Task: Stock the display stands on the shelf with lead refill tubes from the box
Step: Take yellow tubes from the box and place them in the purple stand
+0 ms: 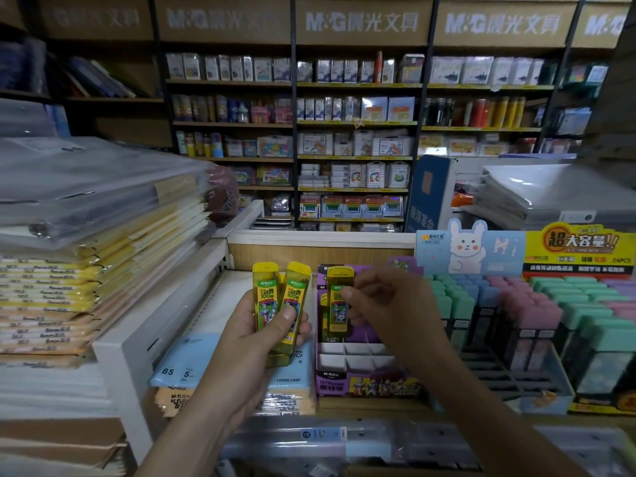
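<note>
Head view: the right hand (pixel 389 304) pinches one yellow lead refill tube (pixel 339 304) between thumb and fingertips. It holds the tube upright, just above the back rows of the purple display stand (pixel 364 383). The left hand (pixel 261 325) is just left of the stand. Its fingers and thumb are curled round a bunch of spare tubes (pixel 275 301), and more yellow ends poke out under the hand.

I think the step now is to drop this tube into a slot. The white slots (pixel 351 356) at the front of the stand look empty. To do it well, keep the tube straight up, line its bottom end over one slot, and let it slide down with the label facing the front. Filling from the back row forward would keep the hand from bumping tubes that are already in. A yellow shape shows just behind the held tube, but I cannot tell if it is a tube in the stand.

Right of the stand, touching it, is a stand of pastel boxes (pixel 516 321) with a bunny sign (pixel 468 249). Left of the stand lies a blue loose-leaf pack (pixel 192 359), under the left hand. Further left is a tall notebook stack (pixel 86 270). The pastel boxes are close to the right wrist, so a wide swing could knock them
</note>
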